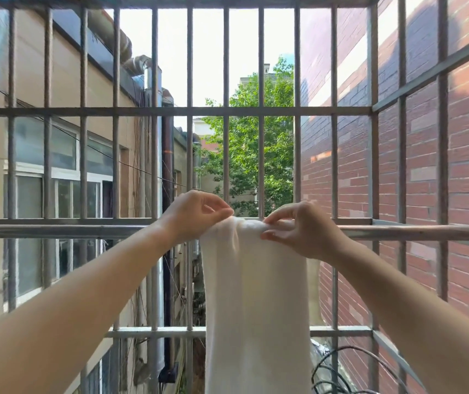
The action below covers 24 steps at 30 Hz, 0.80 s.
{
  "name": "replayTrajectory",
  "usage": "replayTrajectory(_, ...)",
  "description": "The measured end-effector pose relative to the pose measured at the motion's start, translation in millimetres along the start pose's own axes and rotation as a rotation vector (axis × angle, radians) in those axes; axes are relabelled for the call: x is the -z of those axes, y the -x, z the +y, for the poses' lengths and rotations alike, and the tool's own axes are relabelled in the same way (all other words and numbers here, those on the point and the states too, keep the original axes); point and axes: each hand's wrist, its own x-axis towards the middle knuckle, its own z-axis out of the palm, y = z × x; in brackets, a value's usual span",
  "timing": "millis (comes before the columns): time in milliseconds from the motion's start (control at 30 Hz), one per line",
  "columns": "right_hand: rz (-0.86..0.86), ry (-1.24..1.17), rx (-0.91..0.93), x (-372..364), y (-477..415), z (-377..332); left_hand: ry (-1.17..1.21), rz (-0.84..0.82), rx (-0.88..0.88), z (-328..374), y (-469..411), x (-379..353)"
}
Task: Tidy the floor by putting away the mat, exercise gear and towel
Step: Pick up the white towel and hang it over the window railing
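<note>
Towel of white cloth hangs draped over a grey horizontal metal rail (part of the barred window cage). The left hand and right hand each pinch its top fold.

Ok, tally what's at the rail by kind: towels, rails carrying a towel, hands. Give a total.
Towels: 1, the white towel, draped over the rail
Rails carrying a towel: 1
Hands: 2, the left hand and the right hand, both pinching the towel's top fold
Total: 4
</note>
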Motion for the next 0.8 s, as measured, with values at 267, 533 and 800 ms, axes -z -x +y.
replayTrajectory(267,0.079,-0.022,-0.034,5,-5,3,-0.061,0.056,-0.099,-3,14,-6)
replayTrajectory(533,0.145,-0.032,-0.142,30,-24,23,-0.015,0.186,0.008,-13,-10,11)
replayTrajectory(800,-0.075,-0.084,-0.244,21,-42,31,-0.155,0.045,0.036,-2,-7,12)
